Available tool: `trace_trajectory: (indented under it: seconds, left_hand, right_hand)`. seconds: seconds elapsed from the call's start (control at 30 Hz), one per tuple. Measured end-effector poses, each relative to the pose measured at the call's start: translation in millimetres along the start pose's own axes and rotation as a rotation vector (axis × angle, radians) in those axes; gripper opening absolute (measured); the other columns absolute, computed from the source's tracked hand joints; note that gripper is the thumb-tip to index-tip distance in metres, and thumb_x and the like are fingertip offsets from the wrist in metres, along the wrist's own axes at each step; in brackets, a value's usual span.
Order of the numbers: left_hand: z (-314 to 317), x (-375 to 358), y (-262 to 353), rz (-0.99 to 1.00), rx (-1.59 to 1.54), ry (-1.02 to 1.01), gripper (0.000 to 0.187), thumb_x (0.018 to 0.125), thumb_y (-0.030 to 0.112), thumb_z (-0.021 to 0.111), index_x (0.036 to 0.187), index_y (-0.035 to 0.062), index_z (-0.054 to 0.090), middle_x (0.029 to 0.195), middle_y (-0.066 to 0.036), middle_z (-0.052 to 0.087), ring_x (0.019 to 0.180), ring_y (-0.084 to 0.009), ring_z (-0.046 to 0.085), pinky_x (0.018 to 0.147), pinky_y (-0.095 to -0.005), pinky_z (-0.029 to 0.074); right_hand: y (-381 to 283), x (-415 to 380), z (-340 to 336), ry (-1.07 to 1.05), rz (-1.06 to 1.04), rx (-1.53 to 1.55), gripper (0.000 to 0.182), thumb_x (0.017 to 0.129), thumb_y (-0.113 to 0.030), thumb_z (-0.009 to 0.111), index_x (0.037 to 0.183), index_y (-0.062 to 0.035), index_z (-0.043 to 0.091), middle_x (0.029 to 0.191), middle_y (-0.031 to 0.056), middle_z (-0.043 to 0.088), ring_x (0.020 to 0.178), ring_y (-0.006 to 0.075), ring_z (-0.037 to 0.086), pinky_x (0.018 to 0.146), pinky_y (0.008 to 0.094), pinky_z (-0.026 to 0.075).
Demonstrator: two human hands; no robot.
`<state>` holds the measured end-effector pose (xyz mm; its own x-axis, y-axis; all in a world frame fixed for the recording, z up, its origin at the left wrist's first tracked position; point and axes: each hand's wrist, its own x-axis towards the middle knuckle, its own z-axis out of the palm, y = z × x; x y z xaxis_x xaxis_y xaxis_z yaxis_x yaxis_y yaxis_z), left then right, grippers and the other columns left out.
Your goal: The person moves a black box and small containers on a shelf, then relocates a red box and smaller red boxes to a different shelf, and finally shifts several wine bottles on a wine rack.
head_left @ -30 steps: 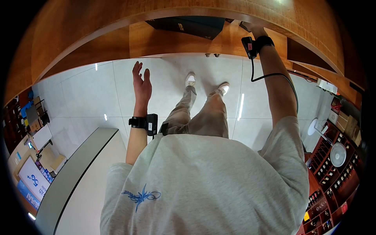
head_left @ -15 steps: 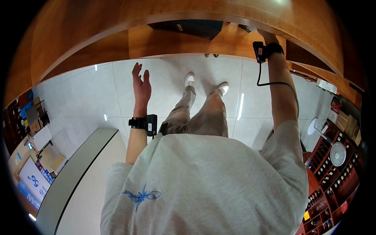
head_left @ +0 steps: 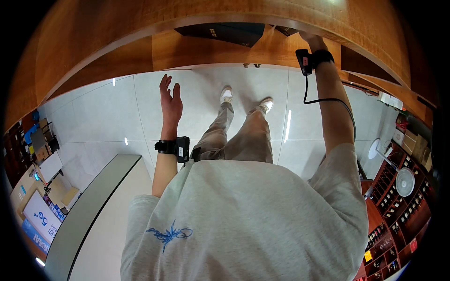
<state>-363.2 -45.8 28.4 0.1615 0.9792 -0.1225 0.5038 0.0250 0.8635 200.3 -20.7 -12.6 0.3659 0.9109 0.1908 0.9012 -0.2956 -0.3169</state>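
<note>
My left hand [head_left: 172,100] is raised over the tiled floor, fingers apart, with nothing in it. Under the top board of the wooden shelf [head_left: 187,49], my right hand [head_left: 313,41] reaches in; its fingers are hidden behind the board's edge. Close to that hand, on its left, part of a small dark item [head_left: 287,31] shows. A larger dark folder or book [head_left: 225,33] with gold lettering lies further left on the same shelf. Each wrist wears a black strap with a small black device.
A pale partition or counter [head_left: 101,210] stands at the lower left, and beyond it a white 5G sign [head_left: 42,215]. On the right are a red-brown rack of bottles [head_left: 398,215] and a white fan [head_left: 404,182]. My shoes [head_left: 226,95] are on the floor below the shelf.
My right hand and forearm have shifted left along the shelf. The small dark item shows further left, and the large dark one sits slightly further left. My left hand has barely moved.
</note>
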Motion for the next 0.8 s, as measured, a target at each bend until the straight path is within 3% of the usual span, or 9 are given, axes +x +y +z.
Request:
trace_trajectory:
  seconds: [0.3, 0.43, 0.5, 0.53, 0.6, 0.7, 0.8]
  left_hand:
    - [-1, -2, 9, 0.017, 0.045, 0.0, 0.053, 0.107, 0.015, 0.057, 0.155, 0.005, 0.038, 0.153, -0.018, 0.051, 0.143, -0.032, 0.048, 0.117, -0.0486, 0.037]
    - [2, 21, 19, 0.149, 0.137, 0.01, 0.055, 0.106, 0.019, 0.06, 0.153, -0.0001, 0.04, 0.152, -0.022, 0.05, 0.142, -0.0372, 0.047, 0.118, -0.0459, 0.037]
    - [7, 52, 24, 0.188, 0.176, 0.04, 0.058, 0.105, 0.022, 0.062, 0.152, -0.0028, 0.04, 0.151, -0.024, 0.049, 0.142, -0.0401, 0.046, 0.118, -0.0451, 0.037]
    - [10, 71, 23, 0.232, 0.199, 0.056, 0.06, 0.104, 0.024, 0.063, 0.152, -0.0032, 0.039, 0.151, -0.025, 0.049, 0.141, -0.0409, 0.046, 0.118, -0.0455, 0.037]
    - [17, 113, 27, 0.263, 0.18, 0.092, 0.063, 0.102, 0.027, 0.064, 0.151, -0.0038, 0.04, 0.15, -0.027, 0.049, 0.14, -0.0419, 0.046, 0.117, -0.0459, 0.037]
    - [30, 166, 44, 0.256, 0.075, 0.106, 0.061, 0.101, 0.029, 0.064, 0.147, -0.0049, 0.044, 0.144, -0.027, 0.054, 0.134, -0.0401, 0.052, 0.112, -0.0445, 0.041]
    - [31, 192, 69, 0.267, 0.074, 0.049, 0.056, 0.101, 0.031, 0.065, 0.139, -0.0067, 0.05, 0.132, -0.025, 0.063, 0.122, -0.036, 0.062, 0.103, -0.0416, 0.048]
  right_hand:
    - [-11, 1, 3, 0.052, 0.019, -0.002, 0.039, 0.093, -0.027, 0.074, 0.124, -0.0036, 0.069, 0.12, 0.0206, 0.073, 0.111, 0.0371, 0.07, 0.092, 0.0446, 0.056]
    - [-42, -24, -12, 0.358, 0.038, -0.098, 0.039, 0.093, -0.027, 0.074, 0.124, -0.0036, 0.069, 0.12, 0.0206, 0.073, 0.11, 0.037, 0.07, 0.092, 0.0446, 0.056]
    - [-98, -49, -47, 0.297, 0.215, 0.278, 0.041, 0.092, -0.029, 0.077, 0.122, -0.0031, 0.07, 0.12, 0.0203, 0.073, 0.111, 0.0344, 0.071, 0.091, 0.0427, 0.057]
    - [-122, -57, -57, 0.109, 0.243, 0.591, 0.05, 0.089, -0.028, 0.081, 0.13, -0.0018, 0.066, 0.132, 0.0217, 0.068, 0.121, 0.0317, 0.067, 0.094, 0.0414, 0.056]
    - [-124, -67, -5, 0.139, -0.012, 0.678, 0.062, 0.085, -0.025, 0.086, 0.137, -0.0025, 0.061, 0.136, 0.022, 0.066, 0.125, 0.0326, 0.065, 0.097, 0.042, 0.055]
    - [-168, -84, -8, 0.082, 0.021, 0.679, 0.07, 0.081, -0.02, 0.09, 0.14, -0.0018, 0.059, 0.135, 0.0216, 0.066, 0.125, 0.0338, 0.065, 0.1, 0.0411, 0.055]
    - [-171, -85, -6, 0.024, 0.127, 0.73, 0.073, 0.08, -0.013, 0.09, 0.144, -0.0019, 0.055, 0.135, 0.0215, 0.066, 0.126, 0.0336, 0.064, 0.103, 0.0401, 0.054]
